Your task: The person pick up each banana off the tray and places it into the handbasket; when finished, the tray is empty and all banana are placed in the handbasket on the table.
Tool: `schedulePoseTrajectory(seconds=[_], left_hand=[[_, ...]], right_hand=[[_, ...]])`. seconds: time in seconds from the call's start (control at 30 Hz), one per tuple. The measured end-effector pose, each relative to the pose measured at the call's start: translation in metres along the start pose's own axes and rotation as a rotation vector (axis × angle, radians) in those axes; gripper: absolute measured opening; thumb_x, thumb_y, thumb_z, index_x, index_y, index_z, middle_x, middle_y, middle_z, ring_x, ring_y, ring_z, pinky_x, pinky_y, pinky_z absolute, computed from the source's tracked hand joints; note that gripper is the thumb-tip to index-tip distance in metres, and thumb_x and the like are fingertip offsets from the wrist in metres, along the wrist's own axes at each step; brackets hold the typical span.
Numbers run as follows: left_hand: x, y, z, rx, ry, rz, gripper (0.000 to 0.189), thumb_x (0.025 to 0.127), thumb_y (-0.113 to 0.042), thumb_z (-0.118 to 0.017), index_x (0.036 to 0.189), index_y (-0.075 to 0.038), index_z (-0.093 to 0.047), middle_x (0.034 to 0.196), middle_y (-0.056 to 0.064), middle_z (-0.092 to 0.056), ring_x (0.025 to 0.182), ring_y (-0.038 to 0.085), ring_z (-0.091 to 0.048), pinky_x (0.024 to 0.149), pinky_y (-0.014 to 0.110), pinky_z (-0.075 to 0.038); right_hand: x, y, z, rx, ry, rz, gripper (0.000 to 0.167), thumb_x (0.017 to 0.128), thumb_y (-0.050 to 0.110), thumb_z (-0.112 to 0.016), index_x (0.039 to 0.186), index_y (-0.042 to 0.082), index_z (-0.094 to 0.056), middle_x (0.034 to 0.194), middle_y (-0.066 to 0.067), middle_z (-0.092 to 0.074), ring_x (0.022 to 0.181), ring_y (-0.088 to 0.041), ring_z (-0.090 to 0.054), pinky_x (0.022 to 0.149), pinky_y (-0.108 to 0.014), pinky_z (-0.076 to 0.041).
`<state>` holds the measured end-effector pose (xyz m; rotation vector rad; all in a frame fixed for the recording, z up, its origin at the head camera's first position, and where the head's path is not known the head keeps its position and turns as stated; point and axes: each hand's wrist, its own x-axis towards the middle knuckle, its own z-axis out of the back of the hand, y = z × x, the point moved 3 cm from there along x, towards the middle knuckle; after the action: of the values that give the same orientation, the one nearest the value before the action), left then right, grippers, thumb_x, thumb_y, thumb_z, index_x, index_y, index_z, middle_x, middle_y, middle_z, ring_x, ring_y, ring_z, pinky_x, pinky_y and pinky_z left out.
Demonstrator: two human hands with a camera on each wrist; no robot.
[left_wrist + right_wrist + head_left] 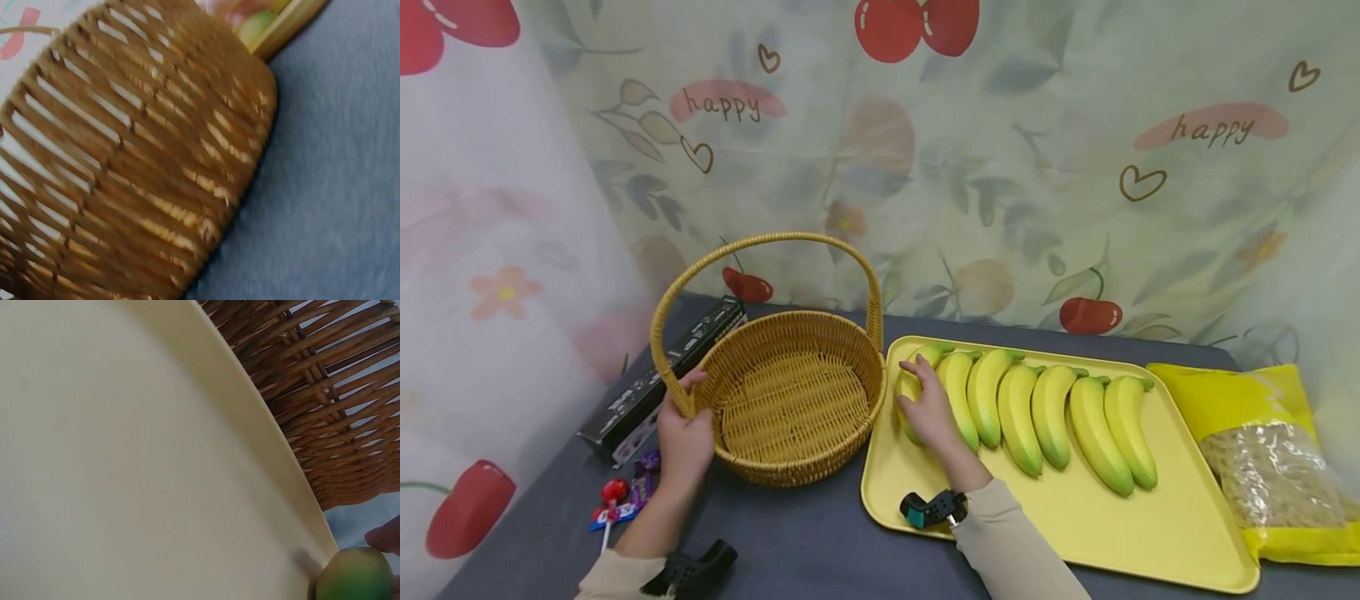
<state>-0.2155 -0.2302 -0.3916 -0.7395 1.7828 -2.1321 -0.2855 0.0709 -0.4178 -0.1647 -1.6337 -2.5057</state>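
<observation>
At the left, my left hand (685, 437) grips the round wicker basket (797, 467) by its left rim, at the foot of the arched handle (775, 237). Nothing lies inside the basket. In the left wrist view the woven wall (150, 144) fills most of the picture, slightly blurred. My right hand (934, 412) lies over the leftmost banana (910, 387), its thumb and fingers reaching across to the banana's left side. One end of that banana (355, 575) shows in the right wrist view with a fingertip (384, 536) against it.
A yellow tray (1180, 533) bears several more bananas (1052, 417) in a row. A yellow bag with a clear window (1273, 467) leans at the tray's right edge. Behind the basket's left side lie a long black box (662, 379), a lollipop (613, 492) and wrapped sweets (643, 483).
</observation>
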Motion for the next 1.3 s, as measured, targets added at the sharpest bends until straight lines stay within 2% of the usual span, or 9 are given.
schedulePoseTrajectory(seconds=[0.17,0.47,0.6,0.77,1.0,1.17,1.3], left_hand=[[0.0008,0.0033,0.0039,0.080,-0.001,-0.053,0.044,0.079,0.015,-0.043,0.119,0.001,-0.054,0.136,0.009,-0.050,0.127,0.021,-0.042,0.101,0.031,-0.036],[0.0017,0.0048,0.0030,0.053,0.014,-0.074,0.044,0.080,0.016,-0.041,0.121,0.003,-0.050,0.134,0.011,-0.049,0.128,0.023,-0.041,0.105,0.035,-0.034],[0.0018,0.0052,0.0021,0.035,0.013,-0.089,0.045,0.080,0.017,-0.040,0.122,0.004,-0.049,0.133,0.012,-0.049,0.128,0.023,-0.041,0.107,0.034,-0.034],[0.0014,0.0065,0.0021,0.035,0.005,-0.096,0.044,0.079,0.017,-0.040,0.120,0.003,-0.050,0.132,0.012,-0.049,0.127,0.022,-0.042,0.103,0.024,-0.035],[0.0000,0.0059,0.0022,0.041,0.005,-0.097,0.042,0.080,0.017,-0.039,0.118,0.004,-0.049,0.133,0.013,-0.048,0.127,0.024,-0.041,0.106,0.029,-0.034],[0.0000,0.0054,0.0025,0.044,0.000,-0.107,0.040,0.079,0.017,-0.040,0.115,0.004,-0.051,0.133,0.013,-0.049,0.126,0.023,-0.042,0.100,0.017,-0.033],[0.0003,0.0048,0.0022,0.050,0.004,-0.111,0.040,0.079,0.017,-0.040,0.115,0.004,-0.051,0.133,0.012,-0.049,0.127,0.023,-0.041,0.102,0.021,-0.034]], right_hand=[[-0.0011,-0.0020,0.0003,-0.050,0.018,-0.016,0.064,0.082,0.000,-0.057,0.141,-0.004,-0.033,0.154,-0.019,-0.016,0.141,-0.038,-0.017,0.111,-0.050,-0.022],[-0.0017,-0.0053,-0.0001,-0.082,0.035,-0.035,0.074,0.084,0.007,-0.059,0.144,-0.007,-0.018,0.155,-0.023,-0.006,0.141,-0.040,-0.012,0.112,-0.051,-0.018],[-0.0008,-0.0067,-0.0009,-0.068,0.043,-0.027,0.073,0.085,0.007,-0.058,0.144,-0.009,-0.017,0.154,-0.024,-0.005,0.141,-0.040,-0.010,0.113,-0.051,-0.017],[-0.0013,-0.0062,-0.0020,-0.044,0.067,-0.049,0.073,0.086,0.008,-0.057,0.145,-0.006,-0.017,0.154,-0.024,-0.003,0.141,-0.040,-0.008,0.113,-0.051,-0.016],[-0.0029,-0.0053,-0.0039,-0.051,0.092,-0.081,0.074,0.085,0.009,-0.058,0.147,0.001,-0.018,0.153,-0.027,-0.003,0.141,-0.042,-0.011,0.111,-0.054,-0.018],[-0.0033,-0.0041,-0.0042,-0.044,0.093,-0.079,0.076,0.083,0.007,-0.060,0.147,0.002,-0.018,0.153,-0.027,-0.007,0.141,-0.042,-0.012,0.112,-0.053,-0.018],[-0.0030,-0.0039,-0.0039,-0.047,0.079,-0.067,0.074,0.081,0.006,-0.061,0.146,0.002,-0.025,0.152,-0.027,-0.013,0.139,-0.042,-0.018,0.111,-0.052,-0.020]])
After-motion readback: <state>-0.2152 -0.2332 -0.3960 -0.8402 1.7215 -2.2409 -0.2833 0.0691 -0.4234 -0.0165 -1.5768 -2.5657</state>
